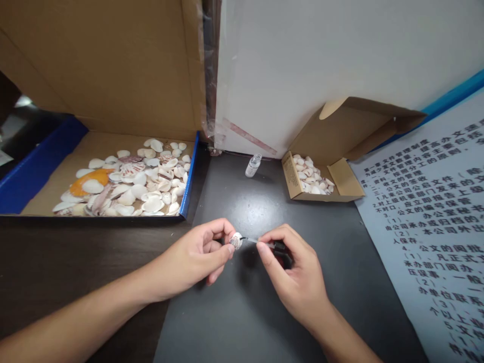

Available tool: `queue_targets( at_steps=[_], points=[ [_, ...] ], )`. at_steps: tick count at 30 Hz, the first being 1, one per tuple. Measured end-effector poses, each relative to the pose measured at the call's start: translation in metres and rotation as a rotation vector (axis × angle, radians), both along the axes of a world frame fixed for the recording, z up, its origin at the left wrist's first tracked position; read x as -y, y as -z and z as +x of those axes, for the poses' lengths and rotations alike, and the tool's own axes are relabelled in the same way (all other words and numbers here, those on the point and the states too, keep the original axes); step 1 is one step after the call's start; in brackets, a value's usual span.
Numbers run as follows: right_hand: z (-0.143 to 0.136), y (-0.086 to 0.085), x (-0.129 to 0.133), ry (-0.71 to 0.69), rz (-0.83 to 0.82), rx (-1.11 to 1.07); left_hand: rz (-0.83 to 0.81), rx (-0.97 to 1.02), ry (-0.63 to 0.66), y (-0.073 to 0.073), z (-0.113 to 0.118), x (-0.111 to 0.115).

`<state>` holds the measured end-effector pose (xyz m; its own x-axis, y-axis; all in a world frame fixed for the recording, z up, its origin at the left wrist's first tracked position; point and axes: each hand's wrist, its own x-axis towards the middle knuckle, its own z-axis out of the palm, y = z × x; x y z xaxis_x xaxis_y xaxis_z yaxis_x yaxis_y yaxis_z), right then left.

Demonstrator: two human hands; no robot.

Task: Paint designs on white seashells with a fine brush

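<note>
Near the middle of the view, my left hand (200, 254) pinches a small speckled shell (236, 241) between thumb and fingers. My right hand (295, 267) is closed on a thin brush (251, 240) with a black cap-like handle. The dark tip of the brush points left and appears to touch the right edge of the shell. Beyond the hands, a small clear glass bottle (253, 166) stands uncapped on the dark grey mat (204, 322).
A blue-edged box (41, 169) at the left holds many shells (151, 186) and an orange one. An open cardboard box (293, 179) with whitish shells is at the back right. A printed sheet (434, 212) lies on the right. Tall panels stand behind.
</note>
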<state>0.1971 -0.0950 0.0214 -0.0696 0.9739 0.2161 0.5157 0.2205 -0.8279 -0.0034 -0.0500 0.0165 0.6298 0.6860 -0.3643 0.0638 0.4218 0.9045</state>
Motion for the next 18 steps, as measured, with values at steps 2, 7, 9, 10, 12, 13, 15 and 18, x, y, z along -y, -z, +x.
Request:
queue_targets(
  at_steps=[2, 7, 9, 10, 12, 13, 15, 18],
  points=[
    [0.0005, 0.0000, -0.0007, 0.039, 0.000, -0.004, -0.010, 0.002, -0.004, -0.0005, 0.0000, -0.0004],
    [-0.0009, 0.0005, 0.0000, -0.035, -0.008, -0.006, -0.019, -0.001, 0.018, -0.0009, 0.0012, -0.0002],
    [-0.0017, 0.0004, 0.0005, 0.000, -0.017, 0.008, -0.035, 0.000, 0.004, -0.0009, 0.0018, -0.0001],
    [-0.0019, 0.0003, 0.0008, 0.027, -0.016, 0.004, -0.042, 0.004, -0.005, -0.0010, 0.0022, -0.0001],
    [-0.0023, 0.0000, 0.0014, 0.045, -0.005, -0.015, -0.046, 0.011, -0.018, -0.0009, 0.0027, -0.0003],
    [-0.0024, -0.0001, 0.0016, 0.031, 0.000, -0.023, -0.041, 0.013, -0.019, -0.0009, 0.0029, -0.0004],
    [-0.0026, -0.0001, 0.0019, -0.003, 0.002, -0.021, -0.024, 0.017, -0.023, -0.0008, 0.0032, -0.0005],
    [-0.0023, -0.0005, 0.0011, 0.023, -0.009, 0.002, 0.005, 0.012, -0.039, -0.0007, 0.0034, -0.0006]
  ],
)
